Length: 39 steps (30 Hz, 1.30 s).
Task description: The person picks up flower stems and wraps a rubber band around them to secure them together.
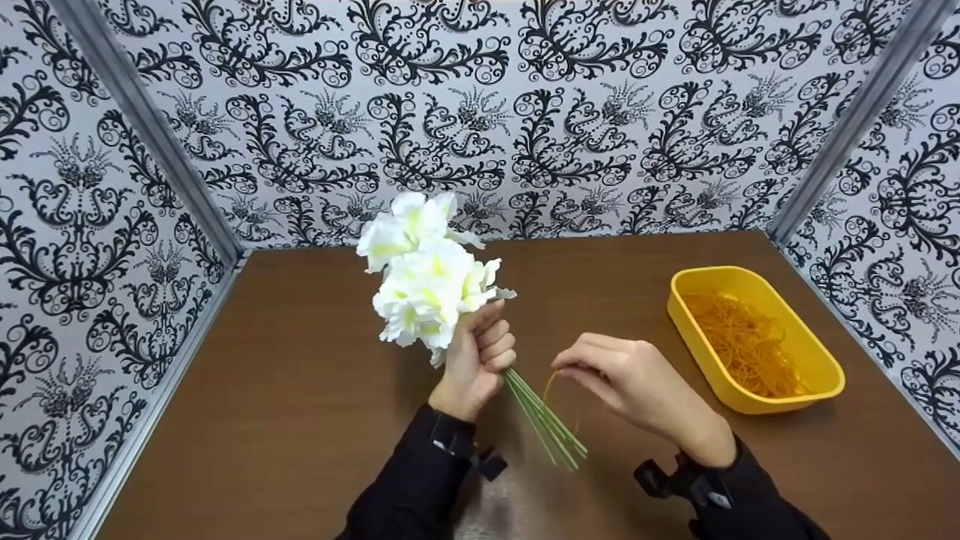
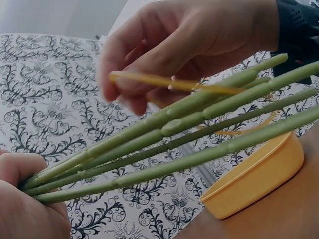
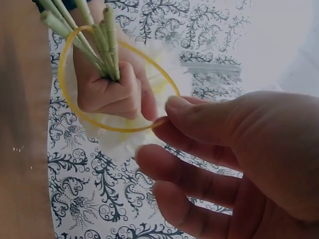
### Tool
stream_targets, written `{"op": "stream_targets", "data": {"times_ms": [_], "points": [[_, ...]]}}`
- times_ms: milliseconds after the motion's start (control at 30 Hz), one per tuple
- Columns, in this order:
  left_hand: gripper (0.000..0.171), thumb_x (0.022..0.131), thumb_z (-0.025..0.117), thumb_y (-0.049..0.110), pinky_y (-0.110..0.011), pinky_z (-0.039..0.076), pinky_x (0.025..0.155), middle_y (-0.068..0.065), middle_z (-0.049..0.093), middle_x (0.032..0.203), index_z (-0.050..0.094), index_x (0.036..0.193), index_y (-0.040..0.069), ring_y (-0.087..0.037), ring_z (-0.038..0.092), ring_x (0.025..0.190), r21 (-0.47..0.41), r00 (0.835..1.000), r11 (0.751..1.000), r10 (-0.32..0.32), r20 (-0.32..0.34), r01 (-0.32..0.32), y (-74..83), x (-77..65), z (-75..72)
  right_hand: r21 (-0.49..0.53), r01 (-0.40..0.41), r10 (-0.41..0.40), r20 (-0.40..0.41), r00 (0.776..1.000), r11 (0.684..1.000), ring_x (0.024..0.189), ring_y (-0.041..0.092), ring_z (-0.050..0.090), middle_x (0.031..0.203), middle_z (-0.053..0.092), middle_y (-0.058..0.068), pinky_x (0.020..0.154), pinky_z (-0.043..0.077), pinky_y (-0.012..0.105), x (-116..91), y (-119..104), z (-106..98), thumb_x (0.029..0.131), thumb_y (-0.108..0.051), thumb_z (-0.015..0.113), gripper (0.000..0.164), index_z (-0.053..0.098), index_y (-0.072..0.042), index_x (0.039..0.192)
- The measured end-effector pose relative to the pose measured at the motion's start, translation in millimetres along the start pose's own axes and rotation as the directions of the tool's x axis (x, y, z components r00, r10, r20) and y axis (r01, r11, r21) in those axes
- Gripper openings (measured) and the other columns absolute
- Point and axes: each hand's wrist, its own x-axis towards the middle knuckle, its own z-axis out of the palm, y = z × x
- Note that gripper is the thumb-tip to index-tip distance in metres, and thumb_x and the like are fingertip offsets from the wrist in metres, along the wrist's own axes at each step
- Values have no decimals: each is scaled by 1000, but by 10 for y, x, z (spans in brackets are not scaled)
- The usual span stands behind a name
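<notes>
My left hand grips a bunch of white flowers just below the blooms. Their green stems fan out toward the lower right, cut ends apart. Between thumb and index fingertip, my right hand pinches a thin yellow rubber band. The band hangs as a wide loop, and in the right wrist view it overlaps several stems near their ends. The left wrist view shows the band stretching from the right fingertips across the upper stems.
A yellow tub stands on the brown table to the right, beyond my right hand. A tangle of rubber bands lies in it. Patterned black-and-white walls enclose the back and both sides.
</notes>
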Motion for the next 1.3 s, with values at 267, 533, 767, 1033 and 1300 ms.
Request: {"op": "stream_targets", "data": {"times_ms": [267, 533, 767, 1033, 1300], "points": [[47, 106, 37, 11, -14, 12, 41, 11, 20, 52, 42, 60, 18, 0, 26, 39, 31, 999, 999, -34, -20, 35, -178, -53, 89, -40, -58, 57, -32, 998, 997, 79, 5, 64, 96, 70, -6, 70, 52, 17, 6, 10, 60, 86, -1, 79, 25, 73, -16, 105], [44, 105, 36, 13, -14, 11, 42, 13, 21, 52, 61, 69, 15, 1, 27, 39, 77, 998, 995, -57, -34, 60, -285, -128, 174, -82, -189, 181, -98, 979, 979, 73, 5, 60, 93, 70, -7, 62, 51, 23, 17, 97, 57, 89, -3, 77, 14, 73, -12, 100], [48, 104, 36, 13, -13, 11, 42, 11, 18, 53, 36, 57, 20, 0, 21, 42, -10, 990, 993, -118, 74, 119, -305, -186, 229, -136, -308, 285, -163, 945, 942, 72, 7, 61, 89, 70, -3, 62, 54, 32, -13, 206, 102, 92, -3, 74, 11, 70, -10, 99], [55, 93, 65, 13, -15, 11, 42, 10, 19, 53, 21, 60, 20, -2, 17, 43, -145, 946, 980, -84, 312, 135, -258, -296, 348, -189, -348, 322, -156, 934, 918, 61, 9, 63, 75, 68, -4, 50, 50, 32, -27, 336, 354, 96, -4, 69, 11, 62, -10, 103], [55, 92, 64, 9, -16, 12, 43, 10, 18, 55, 19, 63, 20, -3, 13, 47, -320, 924, 939, 230, 306, -128, 34, -324, 363, -310, -216, 219, -27, 975, 926, 48, 8, 45, 64, 53, -6, 39, 35, 24, -129, 121, 834, 91, -4, 64, 22, 58, -13, 110]]}}
